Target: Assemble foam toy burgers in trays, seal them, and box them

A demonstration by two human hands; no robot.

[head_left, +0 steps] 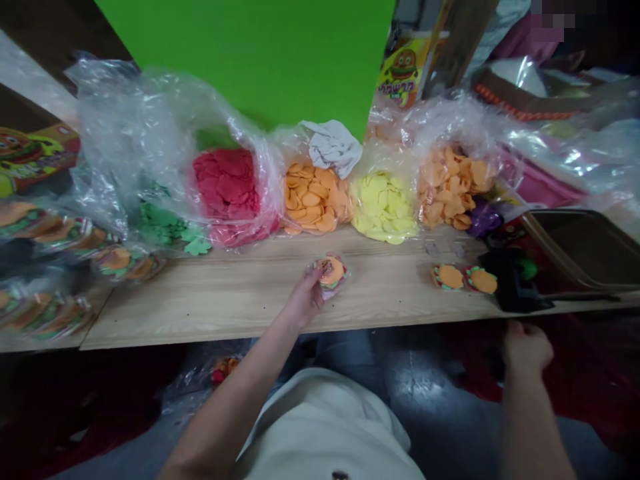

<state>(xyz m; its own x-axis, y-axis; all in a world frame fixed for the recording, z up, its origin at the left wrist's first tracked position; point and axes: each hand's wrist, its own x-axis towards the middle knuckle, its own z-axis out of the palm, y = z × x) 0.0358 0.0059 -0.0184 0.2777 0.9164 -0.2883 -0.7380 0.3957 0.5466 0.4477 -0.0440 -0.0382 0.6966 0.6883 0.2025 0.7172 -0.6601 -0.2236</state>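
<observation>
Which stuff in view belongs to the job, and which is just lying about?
Likely in the job:
- clear-wrapped toy burger, in the left hand
- red pieces, orange pieces, yellow pieces, green pieces
- two burgers at right

Probably just lying about:
- white crumpled bundle
- purple bundle

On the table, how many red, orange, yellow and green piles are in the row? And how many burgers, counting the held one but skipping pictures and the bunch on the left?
Red pile: 1
Orange piles: 2
Yellow pile: 1
Green pile: 1
Burgers: 3
Total: 8
</observation>
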